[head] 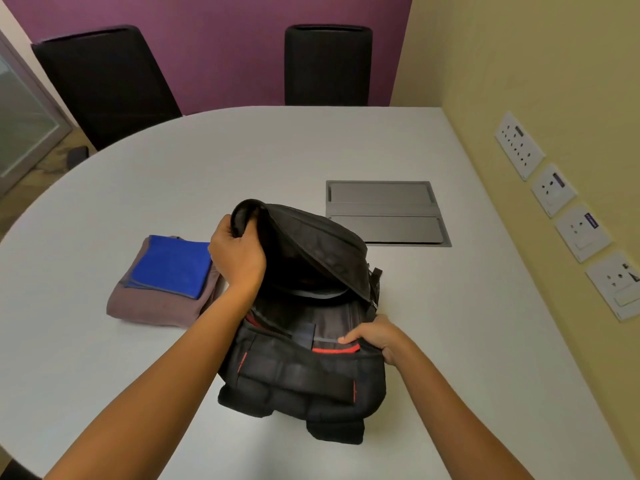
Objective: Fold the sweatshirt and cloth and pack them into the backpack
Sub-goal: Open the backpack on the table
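A black backpack (304,372) with red trim lies on the white table, its main compartment unzipped and gaping. My left hand (237,254) grips the raised front flap at its top edge and holds it up. My right hand (375,336) grips the near rim of the opening, fingers curled over it. To the left of the backpack lies the folded mauve sweatshirt (156,304), flat on the table. The folded blue cloth (171,266) rests on top of it. The inside of the backpack is dark and shows grey lining.
A grey metal cable hatch (386,211) is set into the table (311,150) behind the backpack. Two black chairs (327,64) stand at the far edge. Wall sockets (554,190) line the yellow wall on the right.
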Demonstrator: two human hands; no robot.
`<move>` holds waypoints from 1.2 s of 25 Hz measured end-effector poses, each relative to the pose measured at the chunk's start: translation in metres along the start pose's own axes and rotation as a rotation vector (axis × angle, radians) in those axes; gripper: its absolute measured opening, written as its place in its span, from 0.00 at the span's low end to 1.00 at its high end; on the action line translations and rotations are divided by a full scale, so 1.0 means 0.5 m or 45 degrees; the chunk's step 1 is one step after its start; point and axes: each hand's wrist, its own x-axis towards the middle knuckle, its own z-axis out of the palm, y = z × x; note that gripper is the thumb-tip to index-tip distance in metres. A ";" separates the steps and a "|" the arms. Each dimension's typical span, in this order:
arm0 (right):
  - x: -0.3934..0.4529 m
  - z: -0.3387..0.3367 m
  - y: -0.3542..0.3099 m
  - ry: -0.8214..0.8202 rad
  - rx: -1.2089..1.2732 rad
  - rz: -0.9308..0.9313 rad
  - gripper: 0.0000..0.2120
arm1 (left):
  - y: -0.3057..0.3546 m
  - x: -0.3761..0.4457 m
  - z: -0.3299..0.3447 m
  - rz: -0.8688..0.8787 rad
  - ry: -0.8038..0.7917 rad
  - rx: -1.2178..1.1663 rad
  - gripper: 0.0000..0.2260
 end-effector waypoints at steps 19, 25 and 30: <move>0.151 0.011 -0.041 0.283 0.043 -0.222 0.50 | -0.037 0.122 -0.017 0.114 -0.715 0.026 0.09; 0.111 -0.104 -0.140 0.221 0.127 0.079 0.18 | -0.130 0.078 -0.108 0.367 -1.080 0.133 0.09; 0.111 -0.056 -0.262 0.555 0.195 -0.265 0.13 | -0.219 0.057 -0.171 0.683 -1.473 0.465 0.12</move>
